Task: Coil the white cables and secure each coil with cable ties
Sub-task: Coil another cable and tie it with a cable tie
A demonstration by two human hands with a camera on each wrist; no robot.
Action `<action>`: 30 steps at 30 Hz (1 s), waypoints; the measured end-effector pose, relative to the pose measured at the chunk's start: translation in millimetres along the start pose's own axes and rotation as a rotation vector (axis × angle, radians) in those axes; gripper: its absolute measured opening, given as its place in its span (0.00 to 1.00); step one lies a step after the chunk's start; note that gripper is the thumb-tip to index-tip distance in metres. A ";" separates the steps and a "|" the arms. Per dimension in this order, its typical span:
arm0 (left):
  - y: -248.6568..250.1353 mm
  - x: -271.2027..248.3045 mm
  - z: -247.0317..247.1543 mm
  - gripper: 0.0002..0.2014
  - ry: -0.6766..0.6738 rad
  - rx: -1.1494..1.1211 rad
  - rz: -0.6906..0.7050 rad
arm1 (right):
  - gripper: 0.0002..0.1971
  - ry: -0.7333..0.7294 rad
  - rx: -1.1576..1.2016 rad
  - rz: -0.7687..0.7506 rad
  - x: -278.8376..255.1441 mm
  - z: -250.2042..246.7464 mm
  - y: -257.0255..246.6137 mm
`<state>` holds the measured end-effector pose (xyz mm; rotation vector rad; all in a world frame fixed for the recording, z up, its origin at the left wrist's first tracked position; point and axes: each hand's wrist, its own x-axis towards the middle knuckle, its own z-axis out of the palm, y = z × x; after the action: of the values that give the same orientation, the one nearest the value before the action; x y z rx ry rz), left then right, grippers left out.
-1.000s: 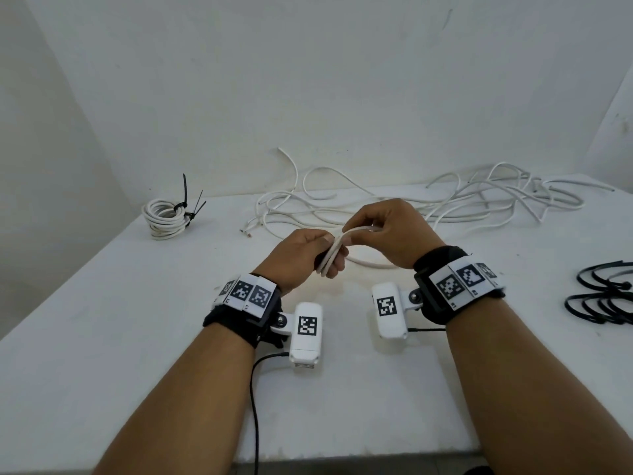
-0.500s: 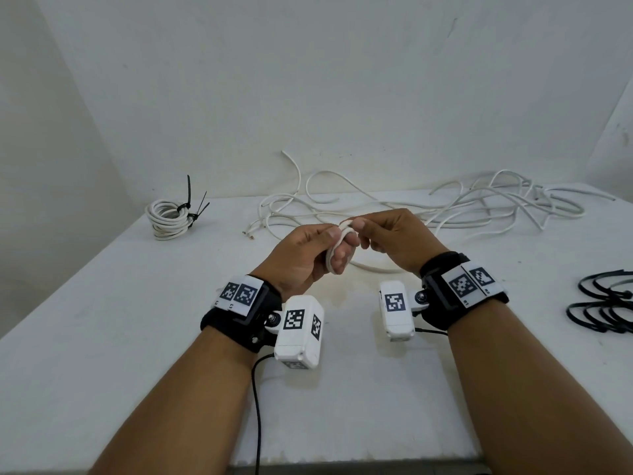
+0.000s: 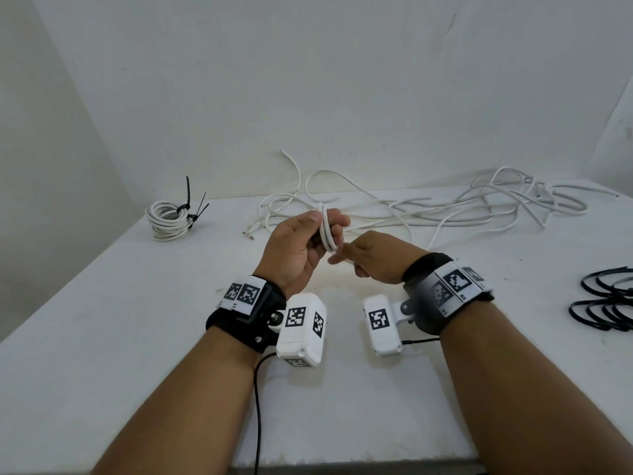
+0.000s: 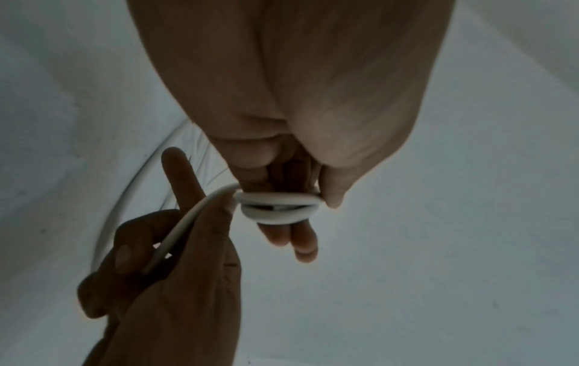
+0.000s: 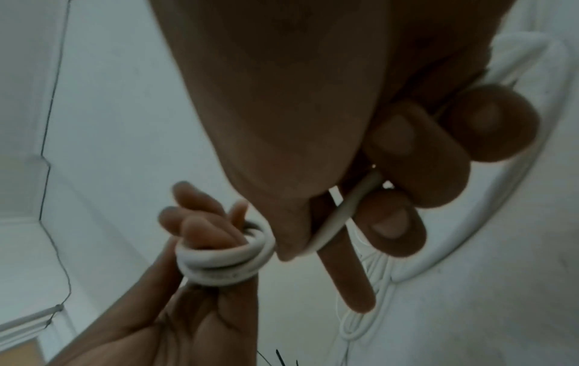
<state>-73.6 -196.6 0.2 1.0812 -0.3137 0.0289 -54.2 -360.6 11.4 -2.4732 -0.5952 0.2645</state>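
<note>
- White table [image 3: 102, 337] pushed into a corner, plain white walls [image 3: 342, 80] behind and on the left. Pretty bare setup.
- Back left on the table sits a finished coil [image 3: 168, 217], white cable already cinched with black ties whose tails stick up.
- Along the back, from the middle to the right, a loose tangle of white cables [image 3: 462, 210] sprawls across the top, one end arcing up against the wall.
- Far right edge there's a pile of black cable ties [image 3: 606, 303], well apart from the hands.
- Left hand [image 3: 298, 248] is raised above the table, a couple of turns of white cable [image 3: 327, 231] looped around its fingers, thumb pressed on the loops to keep them in place.
- Right hand [image 3: 373, 258] is just beside it, lower, pinching the running length of that cable between thumb and curled fingers, index finger pointing out straight.
- Both wrists wear black straps with white camera boxes.
</note>
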 end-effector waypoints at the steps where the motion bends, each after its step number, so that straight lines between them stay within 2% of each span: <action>1: -2.0 0.9 -0.5 0.15 0.023 0.027 0.016 | 0.19 -0.021 -0.024 -0.001 0.5 1.0 1.4; 3: -5.2 3.6 -2.8 0.13 0.082 0.105 0.051 | 0.14 -0.081 -0.040 0.001 0.0 2.9 2.8; 6: -8.2 4.9 -8.1 0.12 0.168 0.342 0.114 | 0.14 -0.118 -0.070 -0.029 -2.7 5.5 -0.3; 8: -8.1 2.9 -10.3 0.13 0.171 0.572 0.136 | 0.15 -0.118 -0.093 -0.074 -5.5 6.1 -4.4; 10: -7.7 1.1 -10.6 0.13 0.114 0.783 0.133 | 0.13 -0.099 -0.117 -0.120 -6.4 6.4 -5.8; 13: -6.1 1.5 -11.9 0.15 -0.004 1.122 0.079 | 0.05 0.059 -0.040 -0.172 -5.5 4.5 -1.8; 15: -3.6 0.8 -13.0 0.19 -0.067 1.231 0.013 | 0.06 0.189 0.094 -0.175 -5.2 0.2 2.5; 20: 0.6 -2.3 -10.5 0.18 -0.201 1.053 -0.133 | 0.09 0.319 0.209 -0.241 -7.6 -4.1 5.0; 24: 0.7 -2.7 -9.7 0.17 -0.195 0.713 -0.217 | 0.08 0.446 0.263 -0.288 -7.6 -8.9 7.3; 27: 2.3 -7.5 -6.1 0.20 -0.196 0.506 -0.178 | 0.07 0.499 0.390 -0.280 -7.0 -12.5 9.8; 29: 3.5 -8.6 -3.5 0.24 -0.222 0.430 -0.139 | 0.07 0.520 0.453 -0.293 -7.0 -13.9 11.0; 30: 3.7 -8.0 -2.8 0.23 -0.228 0.406 -0.127 | 0.07 0.530 0.463 -0.300 -6.1 -14.2 11.9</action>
<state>-81.1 -191.4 0.1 1.5104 -0.4554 -0.1512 -50.9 -379.1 16.4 -1.8643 -0.5810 -0.3304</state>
